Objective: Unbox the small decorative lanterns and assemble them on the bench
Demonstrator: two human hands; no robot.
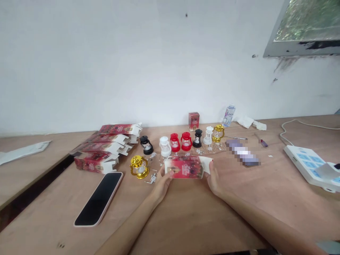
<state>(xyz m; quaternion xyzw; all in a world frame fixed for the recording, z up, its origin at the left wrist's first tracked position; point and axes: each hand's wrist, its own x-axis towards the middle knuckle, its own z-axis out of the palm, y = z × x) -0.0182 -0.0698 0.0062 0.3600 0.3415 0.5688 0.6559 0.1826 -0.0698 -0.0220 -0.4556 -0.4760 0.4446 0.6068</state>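
My left hand [162, 184] and my right hand [215, 179] together hold a small red printed carton [184, 167] just above the wooden table [186, 216], one hand at each end, fingers closed on it. The carton's white flap sticks out at its right end. Behind it stands a row of small toy lanterns: black [146, 145], white [165, 146], two red [181, 141], black [197, 137], white [208, 135] and gold [218, 132]. Another gold lantern [139, 166] sits just left of my left hand.
A stack of flat red cartons [106, 146] lies at the left. A phone [99, 198] lies face up near the front left. A small red box [193, 121] and a bottle [228, 115] stand by the wall. A white power strip [309, 165] sits at the right.
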